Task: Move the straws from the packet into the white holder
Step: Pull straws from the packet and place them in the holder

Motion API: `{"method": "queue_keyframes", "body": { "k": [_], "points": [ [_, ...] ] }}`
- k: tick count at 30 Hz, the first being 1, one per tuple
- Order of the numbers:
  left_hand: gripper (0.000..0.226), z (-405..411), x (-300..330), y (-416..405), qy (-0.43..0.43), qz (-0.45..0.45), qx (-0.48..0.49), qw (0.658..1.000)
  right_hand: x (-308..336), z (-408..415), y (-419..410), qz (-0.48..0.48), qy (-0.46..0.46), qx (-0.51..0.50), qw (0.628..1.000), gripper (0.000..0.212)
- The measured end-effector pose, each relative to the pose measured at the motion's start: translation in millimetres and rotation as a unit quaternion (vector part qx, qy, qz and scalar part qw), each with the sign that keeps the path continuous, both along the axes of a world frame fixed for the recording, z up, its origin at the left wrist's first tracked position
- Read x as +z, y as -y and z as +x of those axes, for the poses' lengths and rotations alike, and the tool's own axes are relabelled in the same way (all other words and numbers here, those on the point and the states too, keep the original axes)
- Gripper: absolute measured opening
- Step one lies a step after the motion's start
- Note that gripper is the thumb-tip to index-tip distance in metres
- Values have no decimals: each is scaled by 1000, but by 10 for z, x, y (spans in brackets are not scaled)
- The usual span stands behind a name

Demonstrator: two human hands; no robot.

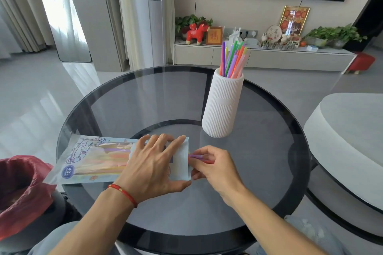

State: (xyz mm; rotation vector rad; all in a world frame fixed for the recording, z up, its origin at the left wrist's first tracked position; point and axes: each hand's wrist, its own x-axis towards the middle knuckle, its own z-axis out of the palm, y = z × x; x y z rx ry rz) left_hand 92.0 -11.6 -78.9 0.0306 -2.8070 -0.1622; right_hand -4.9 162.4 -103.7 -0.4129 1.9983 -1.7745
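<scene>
A clear printed straw packet [93,159] lies flat on the round glass table [165,93], with several pastel straws inside. My left hand [154,166] presses flat on the packet's right end, fingers spread. At the packet's open mouth, my right hand [213,168] pinches the tip of a purple straw [194,156] that sticks out; a red straw end shows just below it. The white ribbed holder [222,105] stands upright at the table's far right. It holds several coloured straws [233,59].
A red plastic bag [22,190] sits at the lower left, beside the table. A low white and black table [348,145] stands close on the right. A TV cabinet with plants and ornaments [263,56] runs along the far wall.
</scene>
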Motion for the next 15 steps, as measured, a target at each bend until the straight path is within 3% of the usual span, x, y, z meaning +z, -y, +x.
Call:
{"method": "queue_keyframes", "body": {
  "k": [4,10,15],
  "points": [
    [98,6,6,40,20,-5,21,1000,79,-113,-130,-31,19,-25,999,7],
    [99,5,16,15,15,3,16,1000,156,-111,-160,-62,115,-26,991,14],
    [96,8,21,2,28,-9,17,999,111,-76,-83,-52,59,-33,996,3]
  ]
}}
